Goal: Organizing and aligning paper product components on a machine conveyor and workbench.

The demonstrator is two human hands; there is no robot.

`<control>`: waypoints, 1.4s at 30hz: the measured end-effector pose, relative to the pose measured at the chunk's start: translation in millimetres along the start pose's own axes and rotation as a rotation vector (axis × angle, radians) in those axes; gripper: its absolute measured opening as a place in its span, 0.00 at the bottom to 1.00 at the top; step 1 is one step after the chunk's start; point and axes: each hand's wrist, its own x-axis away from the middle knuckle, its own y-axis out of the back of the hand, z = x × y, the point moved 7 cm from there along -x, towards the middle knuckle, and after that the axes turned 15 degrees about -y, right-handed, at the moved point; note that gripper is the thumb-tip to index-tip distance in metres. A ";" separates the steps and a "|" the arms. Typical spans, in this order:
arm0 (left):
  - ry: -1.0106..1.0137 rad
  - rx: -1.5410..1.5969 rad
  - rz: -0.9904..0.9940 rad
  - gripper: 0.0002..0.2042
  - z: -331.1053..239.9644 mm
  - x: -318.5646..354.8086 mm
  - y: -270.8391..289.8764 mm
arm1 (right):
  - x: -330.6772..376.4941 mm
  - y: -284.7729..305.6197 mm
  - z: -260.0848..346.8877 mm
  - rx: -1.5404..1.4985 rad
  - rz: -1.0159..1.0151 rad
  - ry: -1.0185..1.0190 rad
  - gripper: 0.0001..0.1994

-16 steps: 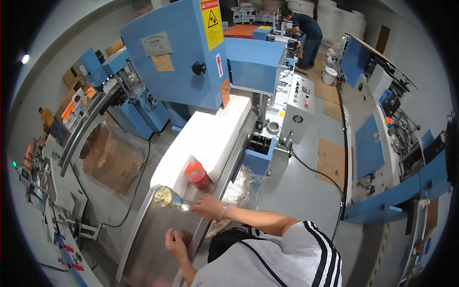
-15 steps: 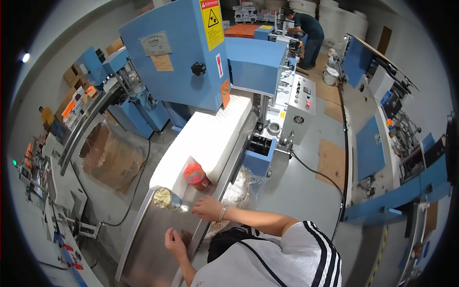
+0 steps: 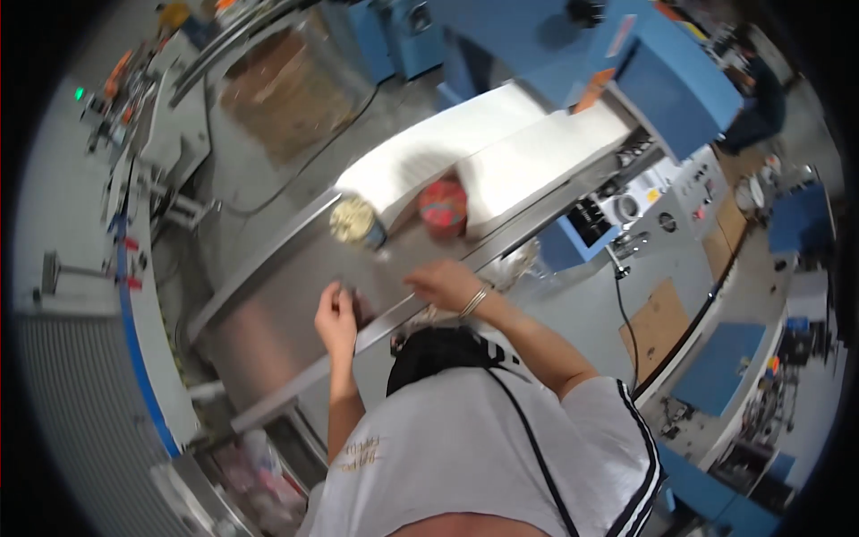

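Left hand: my left hand hangs over the near edge of the metal table, fingers loosely bent; honestly can't tell if they're pinching anything
Right hand: my right hand is pretty blurry, fingers curled down over the same table; can't tell if it's gripping; there's a bracelet on that wrist
Cream-topped jar: the jar is on the table, near its far edge, close to the end of the white stack; both my hands are apart from it
Red-topped can: the can sits just right of the jar, up by the white stack; touching it or not, can't say
Blue machine: the machine looms over the stack's far end; an orange tab hangs off it
Background: a person in dark clothes, upper right
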 end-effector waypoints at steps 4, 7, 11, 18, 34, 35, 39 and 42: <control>-0.188 -0.212 -0.083 0.20 -40.0 -18.5 4.0 | -4.5 35.1 3.1 -0.052 -0.086 -0.122 0.07; -0.417 -0.291 -0.126 0.23 -79.2 -40.2 -6.2 | -2.9 72.7 12.5 0.042 -0.416 -0.086 0.10; -0.720 -0.181 0.048 0.20 -132.8 -53.4 -45.8 | -1.4 106.3 17.0 0.252 -0.648 -0.203 0.16; -0.807 -0.260 0.231 0.24 -180.9 -57.9 -126.4 | 8.9 119.8 -17.7 0.458 -0.597 -0.279 0.15; -0.661 -0.247 0.323 0.22 -172.5 -43.1 -144.5 | 13.6 138.2 -28.6 0.499 -0.523 -0.266 0.19; -0.691 -0.232 0.320 0.22 -176.7 -43.2 -147.2 | 13.5 136.0 -32.2 0.514 -0.535 -0.269 0.19; -0.719 -0.249 0.269 0.22 -164.7 -35.2 -152.2 | 17.3 131.4 -29.6 0.487 -0.569 -0.234 0.18; -0.724 -0.261 0.275 0.25 -168.3 -30.6 -145.4 | 18.0 118.1 -40.3 0.485 -0.546 -0.238 0.22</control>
